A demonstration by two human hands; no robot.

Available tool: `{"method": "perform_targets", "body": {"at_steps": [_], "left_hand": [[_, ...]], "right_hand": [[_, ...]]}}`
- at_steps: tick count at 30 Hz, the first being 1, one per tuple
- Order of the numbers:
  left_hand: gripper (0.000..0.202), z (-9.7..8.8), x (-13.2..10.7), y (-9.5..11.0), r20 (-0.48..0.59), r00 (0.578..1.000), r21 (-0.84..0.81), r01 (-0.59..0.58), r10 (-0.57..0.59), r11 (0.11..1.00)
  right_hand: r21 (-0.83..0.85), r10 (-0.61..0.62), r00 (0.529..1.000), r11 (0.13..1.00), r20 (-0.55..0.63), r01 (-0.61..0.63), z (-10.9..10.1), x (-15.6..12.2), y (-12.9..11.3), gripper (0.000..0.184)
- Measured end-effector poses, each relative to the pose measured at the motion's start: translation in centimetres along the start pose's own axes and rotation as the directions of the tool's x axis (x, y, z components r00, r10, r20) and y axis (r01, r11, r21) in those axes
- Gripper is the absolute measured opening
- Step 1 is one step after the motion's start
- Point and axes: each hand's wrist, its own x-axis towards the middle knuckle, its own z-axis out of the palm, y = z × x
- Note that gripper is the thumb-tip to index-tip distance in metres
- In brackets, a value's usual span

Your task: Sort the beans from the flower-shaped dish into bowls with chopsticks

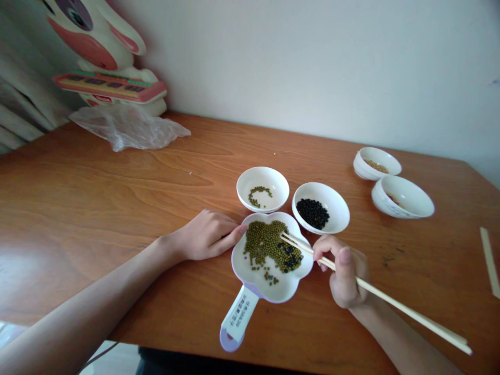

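Note:
A white, flower-shaped dish point(281, 291) with a lilac edge and a labelled handle holds many green beans point(261, 242) and some black beans point(288, 256) at its right side. My left hand point(211, 234) steadies this dish at its upper left edge, thumb on the rim and the other fingers curled, partly hidden. Wooden chopsticks point(410, 311) are gripped in my right hand point(347, 271), their tips close together among the green beans. Just behind the dish stand a white bowl point(279, 182) with a few green beans and another bowl point(338, 205) with black beans.
Two more white bowls stand at the right: the farther bowl point(386, 156) holds tan grains, the nearer bowl point(414, 195) something reddish. A wooden strip point(489, 260) lies at the far right. A plastic bag point(133, 130) and a toy keyboard point(113, 86) occupy the back left, against the wall.

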Motion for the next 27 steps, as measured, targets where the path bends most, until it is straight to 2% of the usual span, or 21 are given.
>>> {"method": "perform_targets", "body": {"at_steps": [5,8,10,12,14,15,16,17,20,21,24,27], "left_hand": [[0.046,-0.1,0.1,0.1,-0.011,1.000,-0.002,-0.015,0.015,1.000],[0.045,0.0,0.1,0.0,-0.028,0.999,-0.001,-0.025,0.025,1.000],[0.046,0.1,0.0,0.0,-0.039,0.999,0.005,-0.029,0.029,1.000],[0.046,0.1,0.0,-0.1,-0.045,0.999,0.007,-0.029,0.029,1.000],[0.046,0.2,0.0,-0.1,-0.048,0.998,0.001,-0.032,0.032,1.000],[0.046,0.2,-0.1,-0.1,-0.050,0.998,-0.002,-0.031,0.031,1.000],[0.047,0.2,-0.1,-0.1,-0.049,0.998,-0.003,-0.029,0.029,1.000],[0.047,0.2,-0.1,-0.1,-0.048,0.999,-0.001,-0.026,0.026,1.000],[0.047,0.1,-0.1,-0.1,-0.040,0.999,0.011,-0.016,0.016,1.000],[0.047,0.1,0.0,-0.1,-0.038,0.999,0.011,-0.015,0.016,1.000],[0.048,0.0,0.1,0.1,-0.043,0.999,-0.007,-0.022,0.021,1.000],[0.049,0.0,0.1,0.1,-0.060,0.998,-0.013,-0.030,0.029,0.999]], "right_hand": [[0.022,-0.066,0.997,0.998,-0.034,0.067,-0.4,0.2,0.1,0.054],[-0.008,-0.236,0.969,0.972,-0.079,0.236,-1.0,0.3,0.2,0.053],[-0.076,-0.398,0.907,0.917,-0.142,0.390,-1.7,0.4,0.3,0.054],[-0.182,-0.539,0.810,0.842,-0.231,0.509,-2.6,0.7,0.4,0.056],[-0.296,-0.641,0.694,0.767,-0.328,0.569,-3.6,1.0,0.7,0.057],[-0.337,-0.661,0.658,0.751,-0.361,0.568,-4.0,1.2,0.8,0.057],[-0.369,-0.656,0.651,0.754,-0.383,0.543,-4.4,1.3,0.9,0.058],[-0.387,-0.627,0.672,0.776,-0.393,0.498,-4.7,1.3,1.1,0.059],[-0.385,-0.490,0.783,0.855,-0.383,0.347,-5.3,1.2,1.6,0.062],[-0.371,-0.462,0.804,0.869,-0.375,0.327,-5.3,1.1,1.7,0.063],[-0.310,-0.450,0.827,0.882,-0.336,0.354,-4.8,0.9,1.6,0.060],[-0.283,-0.474,0.848,0.869,-0.239,0.406,-3.9,0.7,1.0,0.054]]}}
